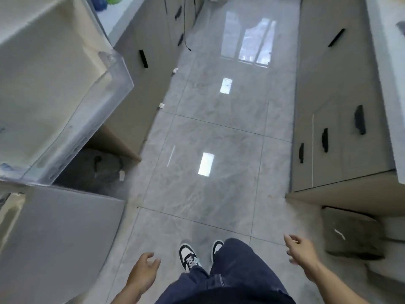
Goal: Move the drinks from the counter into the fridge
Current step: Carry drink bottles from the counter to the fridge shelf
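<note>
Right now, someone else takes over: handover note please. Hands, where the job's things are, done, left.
Left hand: empty, fingers loosely curled, hanging by the thigh.
Right hand: empty, fingers relaxed, out to the side.
Open fridge door with its clear plastic door shelf is on the left; the part of that shelf that shows holds no drinks.
Pale grey counter edge runs along the right above the grey cabinets with black handles. No drinks are in view, so how many are already stored cannot be told.
The person stands on the glossy grey tiled floor between fridge and counter.
Left: check the counter for drinks, carry them to the fridge.
</note>
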{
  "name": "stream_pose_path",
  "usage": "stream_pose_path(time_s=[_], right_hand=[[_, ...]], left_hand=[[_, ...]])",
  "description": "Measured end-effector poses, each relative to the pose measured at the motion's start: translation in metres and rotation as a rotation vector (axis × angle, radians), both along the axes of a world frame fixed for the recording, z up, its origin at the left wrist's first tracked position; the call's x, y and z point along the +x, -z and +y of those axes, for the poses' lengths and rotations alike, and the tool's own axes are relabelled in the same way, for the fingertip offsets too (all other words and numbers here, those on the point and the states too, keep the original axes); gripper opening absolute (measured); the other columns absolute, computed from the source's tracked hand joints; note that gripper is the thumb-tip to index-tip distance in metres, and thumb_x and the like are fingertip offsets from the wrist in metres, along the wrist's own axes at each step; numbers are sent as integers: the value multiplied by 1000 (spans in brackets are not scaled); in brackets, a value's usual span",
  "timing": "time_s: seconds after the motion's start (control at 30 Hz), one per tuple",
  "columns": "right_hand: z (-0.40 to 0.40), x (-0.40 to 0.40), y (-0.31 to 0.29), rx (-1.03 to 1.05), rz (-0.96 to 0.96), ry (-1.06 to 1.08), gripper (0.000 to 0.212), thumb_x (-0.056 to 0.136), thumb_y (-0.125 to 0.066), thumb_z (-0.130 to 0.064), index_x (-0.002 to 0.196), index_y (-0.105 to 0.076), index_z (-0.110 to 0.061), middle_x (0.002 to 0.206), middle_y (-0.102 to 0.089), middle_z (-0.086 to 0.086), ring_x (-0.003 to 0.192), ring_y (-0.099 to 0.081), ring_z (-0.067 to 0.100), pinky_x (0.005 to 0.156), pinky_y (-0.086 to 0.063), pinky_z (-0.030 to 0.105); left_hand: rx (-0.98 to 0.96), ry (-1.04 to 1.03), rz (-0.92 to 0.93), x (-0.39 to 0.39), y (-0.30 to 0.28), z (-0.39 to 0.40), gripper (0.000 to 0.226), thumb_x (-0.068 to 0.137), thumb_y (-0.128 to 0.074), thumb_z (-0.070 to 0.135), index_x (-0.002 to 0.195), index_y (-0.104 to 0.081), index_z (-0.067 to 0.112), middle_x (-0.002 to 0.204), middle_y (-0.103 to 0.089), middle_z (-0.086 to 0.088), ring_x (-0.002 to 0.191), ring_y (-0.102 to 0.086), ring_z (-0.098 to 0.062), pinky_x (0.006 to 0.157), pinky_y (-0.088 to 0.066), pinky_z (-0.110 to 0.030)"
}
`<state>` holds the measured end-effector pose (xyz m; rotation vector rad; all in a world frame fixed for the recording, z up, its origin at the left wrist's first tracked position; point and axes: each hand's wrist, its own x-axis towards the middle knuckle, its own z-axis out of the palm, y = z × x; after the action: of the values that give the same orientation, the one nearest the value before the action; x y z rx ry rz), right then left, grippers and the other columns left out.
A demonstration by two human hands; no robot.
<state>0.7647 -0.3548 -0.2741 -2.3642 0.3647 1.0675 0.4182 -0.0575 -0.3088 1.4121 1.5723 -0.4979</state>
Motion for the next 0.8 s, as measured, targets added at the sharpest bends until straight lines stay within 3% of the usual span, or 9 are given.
stream_pose_path(time_s=[0.13,0.2,0.27,0.33,0.43,0.53,0.67,0.8], right_hand=[[-29,-2,8,-59,74,166,27,98,-58,-31,109,-62,-7,92,-64,12,74,-57,26,65,-49,33],[-35,3,10,-71,110,223,27,98,-58,-33,112,-59,-11,90,-64,11,78,-60,28,63,-50,32],[-35,16,16,-71,141,261,24,98,-59,-33,108,-59,-11,88,-65,15,78,-61,28,62,-51,33],[-30,40,22,-67,169,263,19,98,-58,-30,94,-60,-11,100,-67,24,78,-61,30,66,-53,36],[-14,95,25,-68,166,209,19,96,-59,-28,97,-63,-10,102,-66,24,80,-63,32,66,-52,36],[20,167,24,-25,138,67,20,96,-59,-31,102,-61,-12,93,-66,8,80,-61,26,62,-50,32],[97,272,18,73,46,-98,18,95,-59,-32,96,-63,-14,79,-58,1,67,-53,17,57,-43,25],[183,343,5,163,5,-180,19,94,-58,-36,95,-63,-18,79,-59,-1,68,-54,16,64,-46,30]], left_hand=[[9,36,-62,74,-5,55,37,96,-57,34,129,-52,18,117,-61,-11,103,-61,-30,92,-53,-39],[11,34,-112,117,-8,78,34,97,-57,31,128,-53,17,113,-63,-12,97,-62,-29,85,-54,-38],[14,10,-157,161,-11,97,32,97,-57,30,126,-54,17,109,-65,-10,92,-63,-27,75,-54,-35],[31,-9,-186,203,-12,113,30,98,-57,31,125,-55,18,105,-66,-6,92,-64,-26,73,-54,-35],[43,-39,-201,253,-22,124,25,99,-56,31,121,-54,19,104,-66,-4,90,-64,-23,70,-53,-33],[65,-48,-162,287,-34,125,22,100,-54,31,118,-54,20,108,-65,-5,91,-63,-21,67,-52,-32],[81,-82,-153,322,-40,127,20,99,-55,31,113,-58,17,104,-67,-6,91,-64,-24,69,-53,-33],[65,-205,-82,328,-37,133,18,99,-55,31,109,-60,17,103,-67,-6,92,-63,-27,71,-52,-34]])
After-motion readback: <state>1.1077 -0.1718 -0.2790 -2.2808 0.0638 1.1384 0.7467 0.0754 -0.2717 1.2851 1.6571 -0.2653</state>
